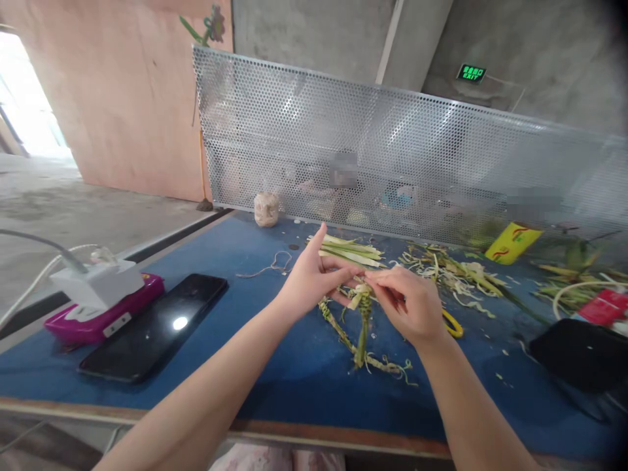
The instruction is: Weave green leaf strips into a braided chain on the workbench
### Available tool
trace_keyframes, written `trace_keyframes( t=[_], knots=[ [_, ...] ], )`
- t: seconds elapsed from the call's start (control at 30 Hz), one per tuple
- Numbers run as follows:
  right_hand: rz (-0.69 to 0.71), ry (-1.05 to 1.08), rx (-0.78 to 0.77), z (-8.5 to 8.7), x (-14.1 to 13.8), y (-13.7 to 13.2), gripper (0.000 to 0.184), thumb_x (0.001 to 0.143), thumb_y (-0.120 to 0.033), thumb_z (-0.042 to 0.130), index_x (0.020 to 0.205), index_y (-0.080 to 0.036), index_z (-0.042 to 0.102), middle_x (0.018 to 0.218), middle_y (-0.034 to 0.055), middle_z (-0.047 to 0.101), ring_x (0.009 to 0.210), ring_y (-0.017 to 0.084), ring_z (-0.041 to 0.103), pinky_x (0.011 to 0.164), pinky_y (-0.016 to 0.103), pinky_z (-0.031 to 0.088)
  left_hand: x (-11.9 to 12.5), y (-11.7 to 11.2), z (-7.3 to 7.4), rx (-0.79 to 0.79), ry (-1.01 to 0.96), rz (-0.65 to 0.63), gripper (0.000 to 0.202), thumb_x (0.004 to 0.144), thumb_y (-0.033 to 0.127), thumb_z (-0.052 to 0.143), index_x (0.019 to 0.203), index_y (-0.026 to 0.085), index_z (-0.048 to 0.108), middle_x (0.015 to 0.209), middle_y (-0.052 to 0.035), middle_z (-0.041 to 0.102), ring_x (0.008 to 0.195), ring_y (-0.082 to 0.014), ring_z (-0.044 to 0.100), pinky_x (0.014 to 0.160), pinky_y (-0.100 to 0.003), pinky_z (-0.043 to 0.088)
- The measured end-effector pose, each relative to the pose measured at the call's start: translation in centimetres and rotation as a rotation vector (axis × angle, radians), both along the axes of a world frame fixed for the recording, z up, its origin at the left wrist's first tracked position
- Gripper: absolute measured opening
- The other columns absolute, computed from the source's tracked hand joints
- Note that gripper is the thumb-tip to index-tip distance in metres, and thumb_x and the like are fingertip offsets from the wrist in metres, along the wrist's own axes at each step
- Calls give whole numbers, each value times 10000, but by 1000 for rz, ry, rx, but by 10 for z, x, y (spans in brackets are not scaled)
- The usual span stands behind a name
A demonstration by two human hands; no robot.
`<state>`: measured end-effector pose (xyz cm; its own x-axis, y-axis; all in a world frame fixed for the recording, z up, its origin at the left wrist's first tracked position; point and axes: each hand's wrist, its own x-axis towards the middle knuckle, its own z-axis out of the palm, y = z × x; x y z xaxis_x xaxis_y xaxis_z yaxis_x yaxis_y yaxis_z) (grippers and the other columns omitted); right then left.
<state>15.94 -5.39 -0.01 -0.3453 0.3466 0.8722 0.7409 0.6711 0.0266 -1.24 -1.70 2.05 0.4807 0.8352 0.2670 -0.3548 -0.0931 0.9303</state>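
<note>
The braided stalk [364, 309] is held between the left hand [310, 278] and the right hand [408, 302], its far end pinched by both, its length pointed toward the worktop's [299, 389] near edge.

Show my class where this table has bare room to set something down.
Bare blue table shows between its front edge and the woven stalks, and between the phone and the string. It is crowded beyond the left hand, with cut stalks, and beyond the right hand, with peelings.
</note>
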Motion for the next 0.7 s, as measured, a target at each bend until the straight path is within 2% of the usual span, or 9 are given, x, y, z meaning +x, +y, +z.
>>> trace_keyframes(
  t=[0.17,0.4,0.6,0.7],
  knots=[
    [-23,-26,-2,1,1,1,133,789,-106,553,861,-217,535,831,45,690,735,145,644,606,260,509,-3,1,1,-12,7,-68,1027,670,14,650,1394,208,-51,762,-35,685,668,-145,641,504,-217,560],
    [-72,5,-96,4,0,-1,84,810,-152,531,858,-216,557,759,28,674,629,137,625,514,239,473,-3,2,2,58,34,-87,1048,697,21,625,1374,289,-129,751,-11,660,600,-118,623,482,-220,568],
    [-88,122,-157,1,-4,-4,66,798,-174,553,837,-227,563,718,10,649,536,114,581,455,218,442,-5,1,1,244,90,-54,1020,729,52,590,1356,364,-151,755,-1,631,646,-153,636,486,-259,578],
    [-75,199,-171,-1,-6,-4,81,793,-179,563,855,-231,555,721,6,640,550,116,585,463,216,450,-5,1,-1,372,154,5,1003,741,65,572,1353,360,-166,790,-16,634,701,-173,643,504,-259,571]
  ],
)
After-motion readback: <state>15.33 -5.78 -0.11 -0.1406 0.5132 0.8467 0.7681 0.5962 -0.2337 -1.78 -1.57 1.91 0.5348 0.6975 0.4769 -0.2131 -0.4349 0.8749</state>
